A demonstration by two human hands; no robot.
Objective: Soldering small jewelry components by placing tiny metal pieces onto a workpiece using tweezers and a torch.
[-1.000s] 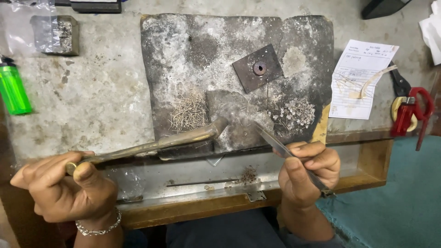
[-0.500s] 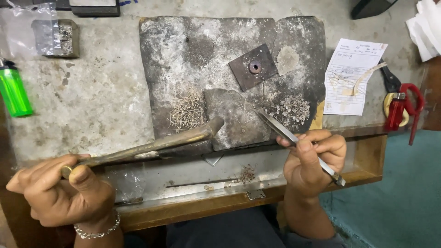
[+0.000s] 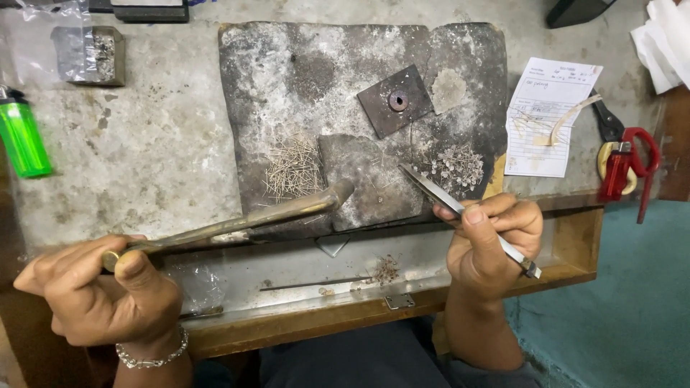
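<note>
Wooden tray (image 3: 575, 244) under counter (image 3: 144, 165) edge, lower centre: scrap bits, thin rod. Left hand (image 3: 100, 294) fisted round brass blowpipe (image 3: 244, 219), tip over charred slab (image 3: 359, 122). Right hand (image 3: 492, 241) pinching tweezers (image 3: 438, 194), points near wire cluster (image 3: 460, 165). Pin pile (image 3: 291, 169) centre; green lighter (image 3: 21, 136) far left; red scissors (image 3: 636, 172) right.

Soft, even overhead light; sharp, faint shadows.

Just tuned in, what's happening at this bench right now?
A person works at a scorched grey slab on a bench. The left hand holds a long brass torch pipe, its tip over the slab's front edge. The right hand holds steel tweezers pointing at a cluster of tiny metal bits. A pile of thin wire pins lies beside the pipe's tip.
</note>
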